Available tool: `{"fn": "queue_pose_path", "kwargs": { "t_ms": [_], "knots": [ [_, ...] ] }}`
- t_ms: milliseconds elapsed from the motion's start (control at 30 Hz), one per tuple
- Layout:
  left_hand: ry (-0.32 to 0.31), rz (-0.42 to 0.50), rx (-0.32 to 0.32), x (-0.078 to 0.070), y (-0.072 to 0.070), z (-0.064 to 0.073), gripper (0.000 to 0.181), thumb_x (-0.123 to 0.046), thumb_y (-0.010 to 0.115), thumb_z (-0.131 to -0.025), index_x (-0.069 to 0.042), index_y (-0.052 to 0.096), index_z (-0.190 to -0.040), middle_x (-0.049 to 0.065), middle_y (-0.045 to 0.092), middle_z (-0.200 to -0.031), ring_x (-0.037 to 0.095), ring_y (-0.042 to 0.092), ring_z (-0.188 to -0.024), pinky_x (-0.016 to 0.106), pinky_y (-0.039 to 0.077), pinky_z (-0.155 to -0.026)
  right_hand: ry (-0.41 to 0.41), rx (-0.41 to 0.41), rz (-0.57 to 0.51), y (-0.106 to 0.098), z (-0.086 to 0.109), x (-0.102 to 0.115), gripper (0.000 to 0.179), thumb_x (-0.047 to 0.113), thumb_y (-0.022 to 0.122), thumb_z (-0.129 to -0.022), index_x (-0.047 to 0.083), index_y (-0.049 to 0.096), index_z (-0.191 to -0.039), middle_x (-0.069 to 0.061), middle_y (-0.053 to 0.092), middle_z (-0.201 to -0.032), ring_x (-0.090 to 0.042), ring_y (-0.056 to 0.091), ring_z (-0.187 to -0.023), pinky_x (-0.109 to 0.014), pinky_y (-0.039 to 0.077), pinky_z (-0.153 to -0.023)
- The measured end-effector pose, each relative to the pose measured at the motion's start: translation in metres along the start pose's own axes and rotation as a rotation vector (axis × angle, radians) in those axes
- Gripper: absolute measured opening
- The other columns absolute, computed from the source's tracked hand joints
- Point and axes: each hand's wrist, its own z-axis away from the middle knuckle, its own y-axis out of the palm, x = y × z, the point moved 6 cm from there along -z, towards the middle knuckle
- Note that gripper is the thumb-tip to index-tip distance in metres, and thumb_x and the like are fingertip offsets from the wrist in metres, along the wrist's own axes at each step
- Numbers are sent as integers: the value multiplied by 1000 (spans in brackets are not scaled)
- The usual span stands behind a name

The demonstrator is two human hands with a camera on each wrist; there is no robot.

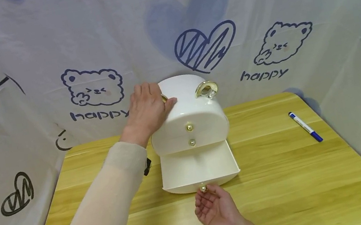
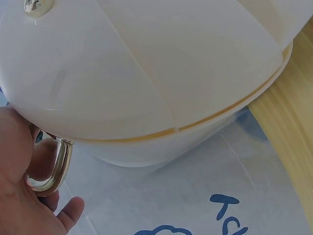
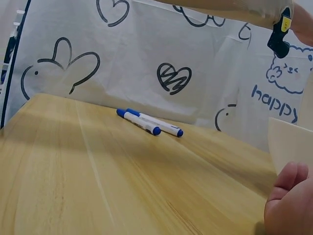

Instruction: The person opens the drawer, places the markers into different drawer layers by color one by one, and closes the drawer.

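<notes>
A white rounded storage box [image 1: 182, 94] with gold knobs and gold ear-shaped rings stands on the table. Its bottom drawer [image 1: 194, 166] is pulled out, and bare inner floor shows. My left hand [image 1: 146, 112] grips the box's left ear ring [image 2: 62, 164], fingers hooked through it in the left wrist view and thumb over the top. At the drawer front, my right hand [image 1: 218, 209], palm up, pinches the lowest gold knob [image 1: 203, 189] between thumb and curled fingers. The right wrist view catches only part of that hand, beside the drawer's edge.
A blue-capped marker [image 1: 306, 126] lies on the wooden table [image 1: 288, 198] to the right. Two more markers [image 3: 139, 122] lie together at the left, mostly behind my left sleeve in the head view. A printed cloth [image 1: 137, 24] hangs close behind the box and along both sides.
</notes>
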Motion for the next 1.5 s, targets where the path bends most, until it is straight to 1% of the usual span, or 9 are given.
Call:
{"fn": "queue_pose_path", "kwargs": {
  "t_ms": [167,333,500,700,867,1000,1200,1367,1500],
  "knots": [
    [-9,7,3,1,1,0,49,-51,56,-107,-5,40,-103,11,36,-98,30,32,-96,40,31,-84,-24,-22,56,-6,4,2,27,33,54,-106,8,58,-113,0,66,-99,-11,61,-91,-26,51,-88],
    [-20,17,6,1,1,-1,48,-51,56,-107,-5,39,-102,11,36,-98,30,32,-95,40,31,-84,-40,-23,90,-10,8,5,23,29,51,-106,9,62,-107,2,66,-96,-10,61,-90,-25,51,-88],
    [-18,21,8,2,0,-1,48,-50,56,-107,-6,39,-102,11,36,-98,30,32,-96,40,31,-84,-46,-5,106,-10,17,11,24,29,49,-107,12,64,-103,3,66,-97,-10,59,-91,-25,50,-89],
    [-26,24,12,2,-1,-1,48,-50,56,-107,-5,39,-102,11,36,-98,30,32,-95,40,31,-84,-81,13,122,-4,25,28,25,32,49,-109,13,63,-100,4,65,-97,-9,58,-90,-25,50,-88],
    [-32,33,17,3,0,-1,48,-50,57,-107,-5,39,-102,11,36,-98,30,33,-96,40,31,-84,-150,-30,137,-6,30,44,22,31,53,-109,14,62,-99,4,62,-95,-9,56,-87,-24,49,-83],
    [-35,42,16,3,0,-1,48,-50,57,-106,-5,39,-103,11,36,-99,30,32,-96,41,31,-85,-254,-88,210,-13,35,59,22,32,53,-109,15,62,-98,5,61,-92,-9,55,-82,-24,48,-78],
    [-27,39,0,2,0,0,48,-49,57,-106,-5,39,-102,11,36,-99,30,32,-96,41,31,-85,-503,-180,361,-24,46,91,26,19,48,-111,10,64,-93,2,60,-88,-8,55,-72,-22,51,-68],
    [-12,31,-19,1,-1,1,47,-49,58,-106,-6,40,-102,11,36,-98,30,32,-96,41,31,-85,-710,-246,419,-28,60,117,30,12,51,-110,5,65,-84,-1,62,-82,-10,57,-66,-24,53,-63],
    [1,19,-42,1,-3,2,48,-49,61,-105,-6,42,-99,11,37,-97,30,33,-95,41,32,-84,-806,-281,434,-29,66,134,30,11,53,-109,1,63,-82,-3,62,-79,-12,58,-63,-25,53,-61]
  ]
}}
